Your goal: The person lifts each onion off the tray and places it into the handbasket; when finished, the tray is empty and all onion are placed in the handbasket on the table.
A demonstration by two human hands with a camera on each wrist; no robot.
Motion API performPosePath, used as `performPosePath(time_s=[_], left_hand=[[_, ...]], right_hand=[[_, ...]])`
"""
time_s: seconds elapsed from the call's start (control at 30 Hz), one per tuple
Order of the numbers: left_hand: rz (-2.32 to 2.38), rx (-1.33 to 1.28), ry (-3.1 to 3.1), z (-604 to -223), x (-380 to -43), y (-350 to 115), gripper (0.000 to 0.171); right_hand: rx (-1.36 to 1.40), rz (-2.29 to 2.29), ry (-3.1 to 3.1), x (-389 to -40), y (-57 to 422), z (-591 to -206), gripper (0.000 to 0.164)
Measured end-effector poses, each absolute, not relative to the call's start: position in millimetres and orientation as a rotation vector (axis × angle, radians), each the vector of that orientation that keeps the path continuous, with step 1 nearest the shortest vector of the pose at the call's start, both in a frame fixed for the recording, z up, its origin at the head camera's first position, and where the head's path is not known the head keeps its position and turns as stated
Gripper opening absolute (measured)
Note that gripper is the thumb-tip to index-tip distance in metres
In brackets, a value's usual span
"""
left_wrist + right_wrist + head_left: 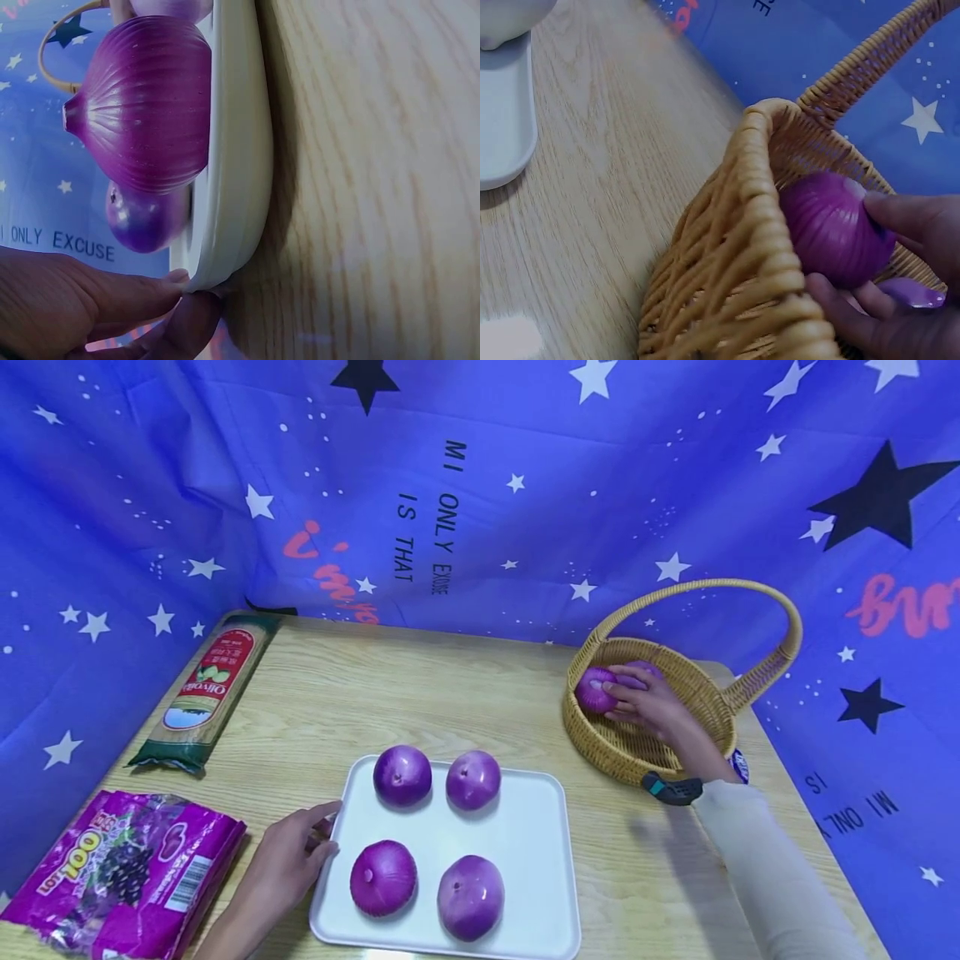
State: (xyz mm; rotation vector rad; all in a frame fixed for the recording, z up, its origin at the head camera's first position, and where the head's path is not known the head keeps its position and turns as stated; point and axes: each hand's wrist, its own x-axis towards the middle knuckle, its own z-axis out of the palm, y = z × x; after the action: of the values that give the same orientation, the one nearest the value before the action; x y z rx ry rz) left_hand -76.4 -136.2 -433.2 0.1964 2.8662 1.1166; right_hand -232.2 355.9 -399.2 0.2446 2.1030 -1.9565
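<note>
Inside the wicker basket [611, 760], my right hand [648, 702] grips a purple onion [832, 229] between thumb and fingers. Another purple item [911, 292] lies beside it in the basket, partly hidden by the hand. My left hand [288, 860] pinches the left rim of a white tray [532, 835], thumb on one side and fingers on the other, as the left wrist view shows. On the tray sit a ribbed purple onion [150, 105] at front left and smooth, shiny purple onion-like pieces [471, 897], one at front right and two at the back.
A green-ended pasta packet [206, 689] lies at the back left of the wooden table [420, 685]. In front of it is a purple grape-pictured bag [127, 872]. Blue star-printed cloth [510, 518] walls the table's back and sides. The basket's tall handle [697, 585] arches above it.
</note>
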Motion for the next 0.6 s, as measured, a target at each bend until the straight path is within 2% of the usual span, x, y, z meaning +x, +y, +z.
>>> performPosePath(time_s=[0.23, 0.5, 0.6], left_hand=[[1.103, 0.221, 2.885, -434, -77, -137, 0.047], [1.126, 0.248, 2.889, -434, -78, -138, 0.046], [1.131, 0.252, 2.888, -434, -78, -139, 0.046]], right_hand=[[0.403, -1.942, 2.133, -236, 350, -398, 0.06], [0.299, -1.901, 2.184, -222, 351, -389, 0.066], [0.255, -1.878, 2.228, -219, 361, -397, 0.066]])
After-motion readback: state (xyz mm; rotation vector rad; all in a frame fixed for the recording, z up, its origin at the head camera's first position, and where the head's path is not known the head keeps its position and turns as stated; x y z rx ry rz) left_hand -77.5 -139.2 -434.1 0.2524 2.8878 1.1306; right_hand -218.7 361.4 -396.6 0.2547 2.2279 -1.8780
